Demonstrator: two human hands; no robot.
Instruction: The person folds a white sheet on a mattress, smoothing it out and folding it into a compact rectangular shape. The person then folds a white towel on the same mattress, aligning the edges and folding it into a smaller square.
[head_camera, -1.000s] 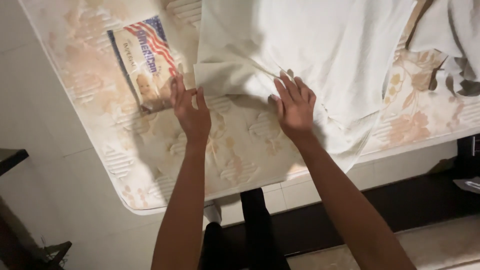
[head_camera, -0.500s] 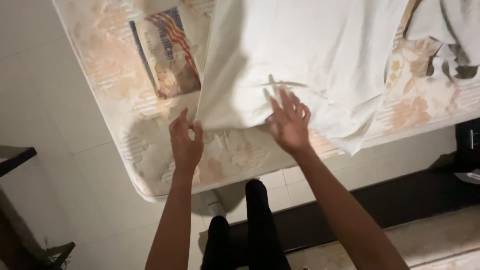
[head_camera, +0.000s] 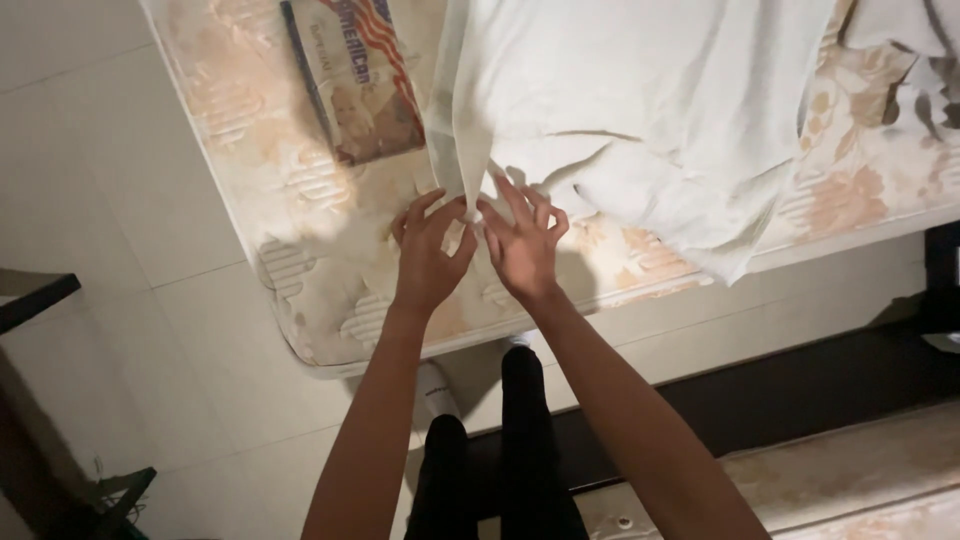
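On the mattress (head_camera: 330, 250), my left hand (head_camera: 428, 255) and right hand (head_camera: 522, 245) each have a grip pinching the white sheet (head_camera: 640, 110) corner; next I judge it needs pulling straight.

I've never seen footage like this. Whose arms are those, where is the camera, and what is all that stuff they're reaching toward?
There is no machine here. The camera sits on a person's head and looks down, so the two bare arms are their own, with their legs below. The left hand and the right hand meet at the corner of a pale sheet, pinching its bunched edge between the fingertips. The sheet lies spread over a mattress with a faded floral pattern. A flat printed package with a striped flag design lies on the mattress beside the sheet. Pale floor tiles surround the mattress.
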